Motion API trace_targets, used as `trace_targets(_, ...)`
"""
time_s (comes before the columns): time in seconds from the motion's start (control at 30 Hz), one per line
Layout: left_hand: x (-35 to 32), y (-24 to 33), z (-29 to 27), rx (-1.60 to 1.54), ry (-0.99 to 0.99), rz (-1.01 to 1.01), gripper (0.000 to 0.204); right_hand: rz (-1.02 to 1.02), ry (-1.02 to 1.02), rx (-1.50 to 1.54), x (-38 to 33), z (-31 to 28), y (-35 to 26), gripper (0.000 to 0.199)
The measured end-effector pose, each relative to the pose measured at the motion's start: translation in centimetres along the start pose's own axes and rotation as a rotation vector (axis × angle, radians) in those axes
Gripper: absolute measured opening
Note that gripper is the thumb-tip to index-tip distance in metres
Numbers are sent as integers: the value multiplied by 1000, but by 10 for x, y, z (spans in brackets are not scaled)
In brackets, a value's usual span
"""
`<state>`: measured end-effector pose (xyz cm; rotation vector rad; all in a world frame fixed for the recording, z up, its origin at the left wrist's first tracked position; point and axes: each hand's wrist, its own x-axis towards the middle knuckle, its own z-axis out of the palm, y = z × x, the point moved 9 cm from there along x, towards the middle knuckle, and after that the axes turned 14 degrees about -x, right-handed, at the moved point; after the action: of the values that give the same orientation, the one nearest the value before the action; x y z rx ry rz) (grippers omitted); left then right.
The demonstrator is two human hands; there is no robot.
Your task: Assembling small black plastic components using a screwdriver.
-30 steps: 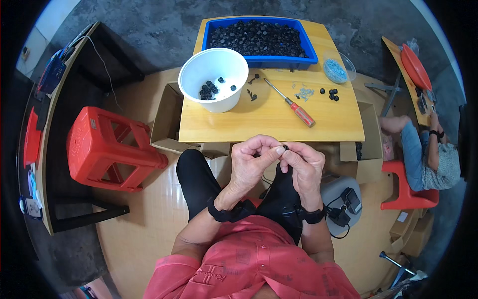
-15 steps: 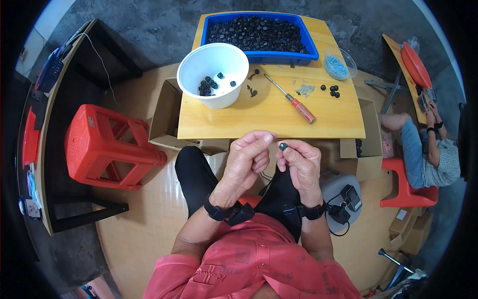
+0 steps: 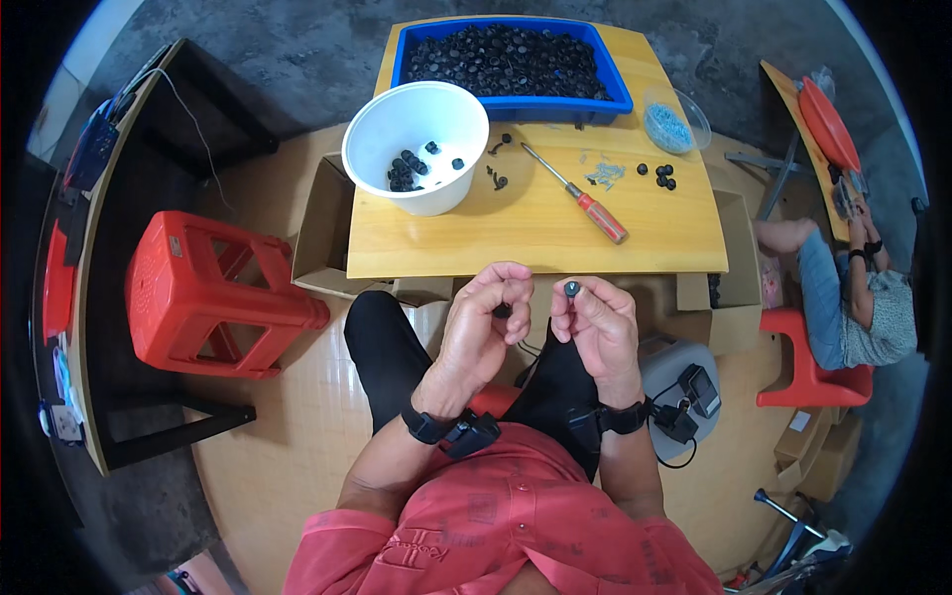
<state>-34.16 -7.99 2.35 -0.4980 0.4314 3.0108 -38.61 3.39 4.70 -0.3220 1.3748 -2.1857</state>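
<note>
right fingers (image 3: 598, 311) are pinching a black cap (image 3: 572, 289), probably light, stiff, suiting side grips; left fingers (image 3: 504, 294) are hanging half-curled, contents unclear.

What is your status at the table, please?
Right hand pinching small black part. Left hand half curled, contents unclear. Red-handled screwdriver lying on table, beyond both hands.
</note>
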Motion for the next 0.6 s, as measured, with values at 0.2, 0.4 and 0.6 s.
trace_targets(0.2, 6, 0, -3, -28, 114, 103, 24, 5, 14, -41, 1, -3, 0, 22)
trace_targets(0.4, 10, 0, 1, -47, 101, 123, 19, -2, 25, -31, 2, -5, 1, 21)
trace_targets(0.6, 8, 7, 3, 138, 12, 168, 14, -95, 91, -114, 3, -12, -7, 19)
